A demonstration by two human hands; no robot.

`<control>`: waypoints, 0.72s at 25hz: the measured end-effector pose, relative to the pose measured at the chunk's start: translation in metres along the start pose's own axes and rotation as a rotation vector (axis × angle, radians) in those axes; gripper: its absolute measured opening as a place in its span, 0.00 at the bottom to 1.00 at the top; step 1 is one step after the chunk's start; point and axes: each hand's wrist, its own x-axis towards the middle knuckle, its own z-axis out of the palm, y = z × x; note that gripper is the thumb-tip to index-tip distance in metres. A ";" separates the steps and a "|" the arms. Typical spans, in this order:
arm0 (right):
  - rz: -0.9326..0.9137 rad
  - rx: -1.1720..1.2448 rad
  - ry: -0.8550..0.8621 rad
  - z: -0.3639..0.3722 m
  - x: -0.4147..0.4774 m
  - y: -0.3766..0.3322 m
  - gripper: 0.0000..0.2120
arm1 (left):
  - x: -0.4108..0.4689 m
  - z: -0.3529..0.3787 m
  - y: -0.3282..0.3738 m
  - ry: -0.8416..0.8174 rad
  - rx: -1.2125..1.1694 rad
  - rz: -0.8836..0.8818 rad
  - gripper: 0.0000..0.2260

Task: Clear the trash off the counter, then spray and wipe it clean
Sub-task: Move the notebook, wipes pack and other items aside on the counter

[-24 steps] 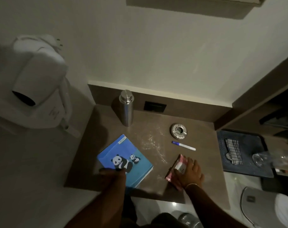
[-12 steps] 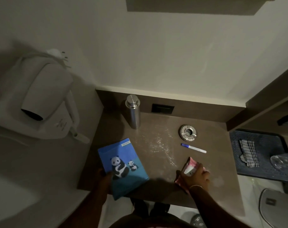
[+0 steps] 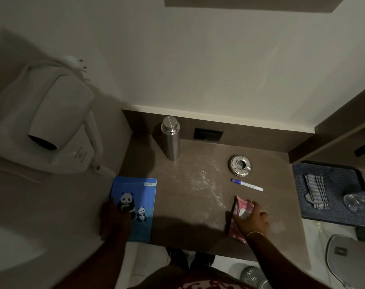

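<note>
Clearing step in hand. Right hand fingers closed on the pink wrapper at the surface front edge; left hand rests on the panda notebook, grip unclear. Next: lift wrapper to a bin. Pen, ashtray, steel bottle and spilled powder obstruct wiping.

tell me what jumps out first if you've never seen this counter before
The bright blue panda notebook at the counter's front left, under the left hand. Next, the pink wrapper gripped by the right hand at front right, and white powder scattered mid-counter below the steel bottle.
</note>
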 end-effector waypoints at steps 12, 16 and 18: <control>-0.426 -0.110 -0.143 0.030 -0.030 -0.078 0.37 | -0.022 0.046 -0.027 -0.316 0.520 0.530 0.47; -0.601 -0.139 -0.283 0.053 -0.053 -0.137 0.31 | -0.016 0.039 -0.031 -0.359 0.512 0.558 0.47; -0.724 -0.211 -0.301 0.067 -0.061 -0.174 0.31 | -0.024 0.038 -0.033 -0.348 0.478 0.535 0.46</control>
